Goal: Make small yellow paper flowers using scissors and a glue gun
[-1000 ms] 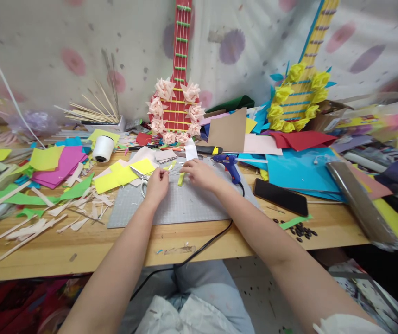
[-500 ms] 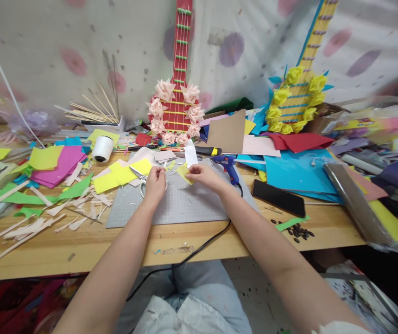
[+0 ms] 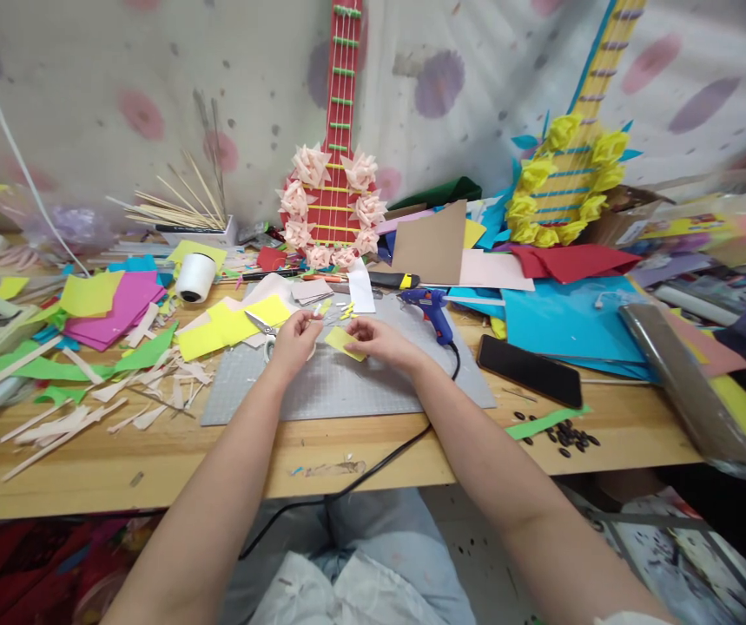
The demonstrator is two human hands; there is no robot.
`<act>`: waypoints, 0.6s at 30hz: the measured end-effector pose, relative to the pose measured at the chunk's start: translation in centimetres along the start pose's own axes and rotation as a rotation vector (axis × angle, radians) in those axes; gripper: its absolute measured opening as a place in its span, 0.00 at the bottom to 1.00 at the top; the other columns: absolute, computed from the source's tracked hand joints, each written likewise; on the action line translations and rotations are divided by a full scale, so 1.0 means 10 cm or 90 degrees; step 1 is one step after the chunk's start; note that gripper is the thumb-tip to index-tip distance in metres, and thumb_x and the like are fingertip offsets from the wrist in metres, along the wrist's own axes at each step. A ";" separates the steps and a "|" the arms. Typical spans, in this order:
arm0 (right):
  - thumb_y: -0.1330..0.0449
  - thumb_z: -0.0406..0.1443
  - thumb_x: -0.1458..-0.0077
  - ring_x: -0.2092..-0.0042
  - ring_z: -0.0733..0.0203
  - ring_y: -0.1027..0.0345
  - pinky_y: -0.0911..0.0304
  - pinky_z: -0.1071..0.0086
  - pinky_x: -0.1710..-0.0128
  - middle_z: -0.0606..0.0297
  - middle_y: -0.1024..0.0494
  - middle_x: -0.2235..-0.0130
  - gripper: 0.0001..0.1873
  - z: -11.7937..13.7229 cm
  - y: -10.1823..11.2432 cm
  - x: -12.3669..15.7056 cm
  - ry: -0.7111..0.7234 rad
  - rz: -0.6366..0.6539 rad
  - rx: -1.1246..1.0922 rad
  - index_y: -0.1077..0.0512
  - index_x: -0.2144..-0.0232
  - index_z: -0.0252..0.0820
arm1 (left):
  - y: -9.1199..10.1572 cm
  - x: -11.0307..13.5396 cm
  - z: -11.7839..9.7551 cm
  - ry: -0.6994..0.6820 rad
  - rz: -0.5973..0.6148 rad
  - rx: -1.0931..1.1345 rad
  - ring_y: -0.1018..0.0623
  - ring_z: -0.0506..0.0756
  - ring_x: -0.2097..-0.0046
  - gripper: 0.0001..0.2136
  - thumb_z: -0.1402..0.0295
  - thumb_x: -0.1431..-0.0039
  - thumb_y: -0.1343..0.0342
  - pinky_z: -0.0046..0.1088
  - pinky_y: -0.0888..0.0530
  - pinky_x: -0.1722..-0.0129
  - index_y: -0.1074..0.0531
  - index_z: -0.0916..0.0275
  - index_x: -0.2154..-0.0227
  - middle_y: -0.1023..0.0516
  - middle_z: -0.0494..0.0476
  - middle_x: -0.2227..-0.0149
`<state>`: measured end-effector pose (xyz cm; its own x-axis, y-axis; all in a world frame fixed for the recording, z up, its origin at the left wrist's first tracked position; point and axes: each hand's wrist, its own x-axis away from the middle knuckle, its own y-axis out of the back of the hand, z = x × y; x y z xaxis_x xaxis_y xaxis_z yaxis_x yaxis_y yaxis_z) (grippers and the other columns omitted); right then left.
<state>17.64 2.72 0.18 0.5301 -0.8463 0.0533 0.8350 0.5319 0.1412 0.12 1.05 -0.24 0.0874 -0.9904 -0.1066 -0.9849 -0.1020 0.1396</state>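
Over the grey cutting mat, my right hand pinches a small yellow paper piece between thumb and fingers. My left hand is closed in a pinch just left of it; a tiny pale bit shows at its fingertips, too small to name. Partly hidden behind that hand lie scissors with white handles. Small yellow scraps rest beyond the hands, beside a white paper strip. A blue glue gun lies right of my right hand.
A red paper guitar with pink roses and a yellow one stand at the back. A black phone, black beads and blue sheets are at right. Pale offcuts litter the left. The glue gun's cable crosses the front edge.
My right hand has lowered slightly, and the yellow paper piece has come down and left toward my left hand. Yellow scraps behind it now show more. The view has shifted slightly.
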 end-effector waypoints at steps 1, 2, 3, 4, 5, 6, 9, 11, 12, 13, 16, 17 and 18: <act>0.38 0.36 0.62 0.74 0.72 0.41 0.45 0.76 0.74 0.73 0.34 0.74 0.14 -0.01 -0.01 0.00 0.007 0.011 0.000 0.37 0.71 0.40 | 0.01 0.01 -0.01 0.010 0.023 -0.010 0.46 0.46 0.82 0.09 0.65 0.53 0.48 0.23 0.47 0.81 0.31 0.62 0.68 0.46 0.43 0.83; 0.38 0.36 0.62 0.74 0.72 0.41 0.45 0.76 0.74 0.73 0.34 0.74 0.14 -0.01 -0.02 -0.01 0.013 0.024 0.002 0.37 0.72 0.39 | 0.02 0.01 -0.02 0.012 0.037 -0.027 0.45 0.46 0.82 0.09 0.64 0.54 0.47 0.23 0.47 0.81 0.31 0.62 0.69 0.45 0.43 0.83; 0.38 0.36 0.62 0.74 0.72 0.41 0.45 0.76 0.74 0.72 0.34 0.74 0.13 -0.01 -0.02 -0.01 0.015 0.038 0.005 0.37 0.72 0.39 | 0.02 0.01 -0.02 0.010 0.053 -0.048 0.45 0.46 0.82 0.10 0.64 0.55 0.46 0.23 0.47 0.81 0.30 0.62 0.69 0.45 0.44 0.83; 0.38 0.37 0.62 0.74 0.72 0.41 0.45 0.75 0.74 0.72 0.34 0.74 0.13 0.00 -0.03 -0.01 0.015 0.050 0.008 0.37 0.73 0.39 | 0.02 0.02 -0.02 0.006 0.067 -0.069 0.45 0.46 0.81 0.10 0.63 0.55 0.45 0.23 0.48 0.80 0.30 0.62 0.70 0.45 0.44 0.84; 0.38 0.37 0.62 0.74 0.71 0.41 0.45 0.75 0.74 0.72 0.34 0.74 0.13 0.01 -0.03 -0.01 0.014 0.052 0.013 0.37 0.73 0.39 | 0.02 0.02 -0.02 0.003 0.077 -0.087 0.45 0.46 0.81 0.10 0.63 0.56 0.44 0.23 0.48 0.80 0.30 0.63 0.72 0.45 0.44 0.84; 0.39 0.37 0.62 0.74 0.71 0.41 0.45 0.75 0.74 0.72 0.34 0.74 0.12 0.02 -0.03 -0.01 0.015 0.040 0.018 0.36 0.73 0.39 | 0.01 0.03 -0.01 0.003 0.081 -0.099 0.45 0.45 0.81 0.09 0.62 0.57 0.44 0.23 0.49 0.80 0.31 0.63 0.74 0.46 0.43 0.84; 0.40 0.37 0.62 0.73 0.70 0.41 0.45 0.74 0.73 0.71 0.33 0.74 0.11 0.06 -0.02 -0.02 0.035 -0.071 0.028 0.36 0.74 0.40 | -0.01 0.02 0.01 0.013 0.068 -0.084 0.47 0.45 0.81 0.09 0.62 0.57 0.43 0.23 0.50 0.80 0.34 0.63 0.77 0.46 0.43 0.85; 0.41 0.37 0.61 0.72 0.69 0.41 0.44 0.74 0.72 0.71 0.32 0.73 0.09 0.06 0.00 -0.03 0.048 -0.154 0.010 0.37 0.75 0.42 | -0.02 0.02 0.01 0.016 0.056 -0.063 0.46 0.45 0.81 0.10 0.61 0.56 0.44 0.23 0.50 0.80 0.34 0.63 0.76 0.43 0.44 0.84; 0.41 0.38 0.61 0.72 0.69 0.41 0.44 0.74 0.72 0.71 0.32 0.73 0.09 0.06 0.00 -0.04 0.050 -0.181 -0.009 0.37 0.75 0.42 | -0.03 0.02 0.01 0.016 0.052 -0.056 0.45 0.45 0.81 0.10 0.61 0.56 0.45 0.23 0.49 0.80 0.34 0.63 0.76 0.41 0.44 0.83; 0.41 0.38 0.61 0.72 0.69 0.41 0.44 0.74 0.72 0.71 0.33 0.74 0.09 0.05 0.00 -0.06 0.050 -0.198 -0.030 0.38 0.76 0.43 | -0.03 0.02 0.01 0.017 0.048 -0.054 0.45 0.45 0.81 0.09 0.62 0.56 0.45 0.23 0.48 0.80 0.34 0.63 0.76 0.40 0.44 0.83; 0.40 0.39 0.63 0.72 0.69 0.40 0.43 0.74 0.72 0.71 0.33 0.74 0.11 0.02 -0.02 -0.09 0.053 -0.232 -0.091 0.38 0.76 0.43 | -0.06 0.05 -0.05 0.019 0.047 -0.068 0.44 0.45 0.81 0.08 0.64 0.55 0.45 0.23 0.47 0.79 0.35 0.63 0.77 0.41 0.44 0.83; 0.40 0.39 0.64 0.72 0.69 0.40 0.42 0.73 0.71 0.71 0.32 0.74 0.12 0.01 -0.04 -0.10 0.051 -0.245 -0.114 0.37 0.76 0.43 | -0.06 0.06 -0.07 0.019 0.054 -0.077 0.44 0.45 0.80 0.07 0.64 0.56 0.45 0.23 0.47 0.79 0.35 0.63 0.77 0.41 0.44 0.84; 0.39 0.40 0.64 0.72 0.69 0.39 0.41 0.73 0.70 0.71 0.32 0.73 0.13 0.01 -0.06 -0.11 0.046 -0.259 -0.140 0.37 0.75 0.42 | -0.07 0.07 -0.09 0.019 0.062 -0.085 0.44 0.46 0.80 0.07 0.64 0.56 0.45 0.23 0.47 0.79 0.34 0.63 0.78 0.41 0.44 0.84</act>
<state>16.54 3.32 0.11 0.1548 -0.9874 -0.0325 0.9846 0.1569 -0.0769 1.00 0.37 0.48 -0.0015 -0.9983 -0.0577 -0.9605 -0.0146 0.2780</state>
